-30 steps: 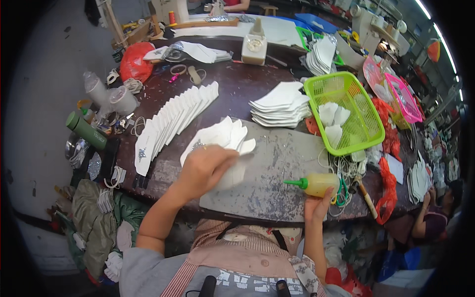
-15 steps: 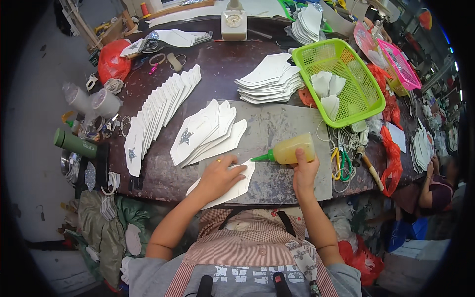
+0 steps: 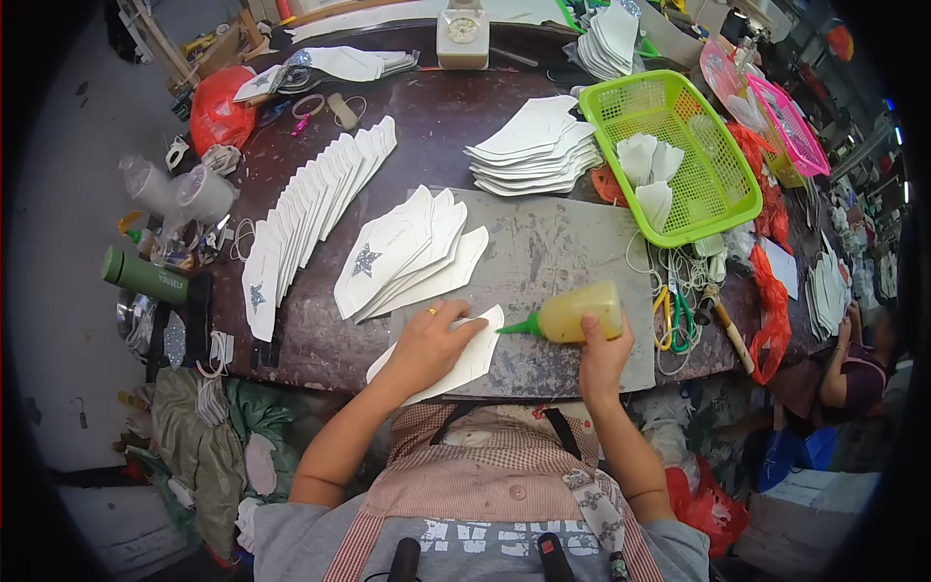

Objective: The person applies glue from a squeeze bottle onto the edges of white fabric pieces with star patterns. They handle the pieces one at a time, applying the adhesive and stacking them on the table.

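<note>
In my right hand point(image 3: 607, 357) is a squeeze bottle point(image 3: 574, 312) of yellowish liquid, gripped by its rounded body and lying nearly level. Its green nozzle points left, with the tip close to the right edge of a white shaped piece point(image 3: 477, 357). Fingers bent, my left hand point(image 3: 433, 341) presses that piece against a grey board point(image 3: 543, 238) and covers its middle. Just beyond lies a fanned stack of white pieces point(image 3: 402, 252), the top one bearing a glittery star. Whether liquid is leaving the nozzle cannot be made out.
A long fan of white pieces point(image 3: 315, 213) lies left, another stack point(image 3: 533, 145) farther back. To the right are a green basket point(image 3: 742, 199), scissors point(image 3: 672, 315) and a wooden-handled tool point(image 3: 729, 335). A green bottle point(image 3: 145, 275) sits at the left edge. Another person point(image 3: 853, 373) works far right.
The bottle has tilted slightly, and its nozzle tip has shifted a little right and nearer to me along the piece's edge. My left hand stays on the piece.
</note>
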The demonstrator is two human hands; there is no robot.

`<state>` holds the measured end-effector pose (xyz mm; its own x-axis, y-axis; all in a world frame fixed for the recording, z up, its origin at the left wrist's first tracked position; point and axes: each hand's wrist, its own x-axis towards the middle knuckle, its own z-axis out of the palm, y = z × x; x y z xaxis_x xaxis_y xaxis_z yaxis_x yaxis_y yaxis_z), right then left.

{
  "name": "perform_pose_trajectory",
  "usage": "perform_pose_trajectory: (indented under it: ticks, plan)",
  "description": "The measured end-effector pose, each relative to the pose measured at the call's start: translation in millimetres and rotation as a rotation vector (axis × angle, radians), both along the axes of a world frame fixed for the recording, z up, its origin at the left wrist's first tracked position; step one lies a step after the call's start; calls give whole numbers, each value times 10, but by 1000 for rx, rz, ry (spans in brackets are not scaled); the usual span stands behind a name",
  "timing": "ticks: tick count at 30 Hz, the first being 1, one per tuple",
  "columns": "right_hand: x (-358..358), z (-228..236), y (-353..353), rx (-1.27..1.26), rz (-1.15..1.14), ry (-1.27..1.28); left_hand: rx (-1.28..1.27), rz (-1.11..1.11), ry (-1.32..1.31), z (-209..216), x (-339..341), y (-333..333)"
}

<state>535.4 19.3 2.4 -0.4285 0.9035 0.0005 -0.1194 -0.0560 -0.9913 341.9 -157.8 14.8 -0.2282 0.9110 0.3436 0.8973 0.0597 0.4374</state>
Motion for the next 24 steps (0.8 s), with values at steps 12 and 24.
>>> perform_pose_trajectory:
  ticks: [12, 24]
  plan:
    - [80, 10, -72, -30, 3, -55, 15, -3, 30, 22, 29, 27]
    - [287, 15, -303, -175, 176, -44, -7, 100, 27, 49, 91, -41]
